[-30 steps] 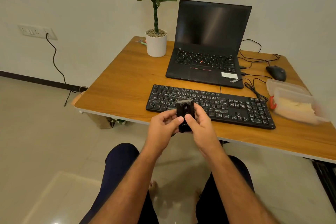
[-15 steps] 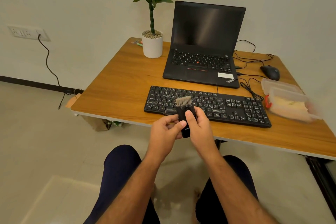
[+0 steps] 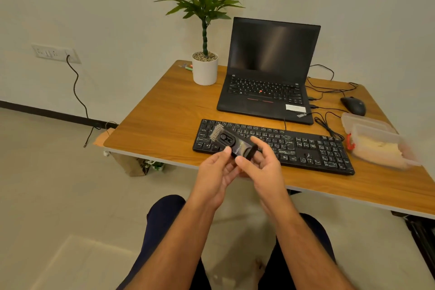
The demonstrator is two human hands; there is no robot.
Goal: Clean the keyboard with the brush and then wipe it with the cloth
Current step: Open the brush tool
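Observation:
A small black brush (image 3: 231, 143) with pale bristles pointing up and left hovers just over the left end of the black keyboard (image 3: 306, 146), which lies on the wooden desk (image 3: 164, 120). My left hand (image 3: 215, 172) holds the brush from below, with its thumb on the near edge. My right hand (image 3: 263, 167) pinches the brush's rear end between thumb and fingers, index finger stretched out. Something beige, perhaps the cloth (image 3: 374, 147), lies inside a clear plastic box (image 3: 367, 125) at the desk's right edge.
An open black laptop (image 3: 268, 77) stands behind the keyboard, a potted plant (image 3: 204, 68) to its left. A black mouse (image 3: 353, 105) and loose cables (image 3: 329, 122) lie at the back right. My knees are under the desk's front edge.
The brush went from upright in front of the desk edge to tilted left over the keyboard's left end, with its bristles now out. Both hands moved forward with it.

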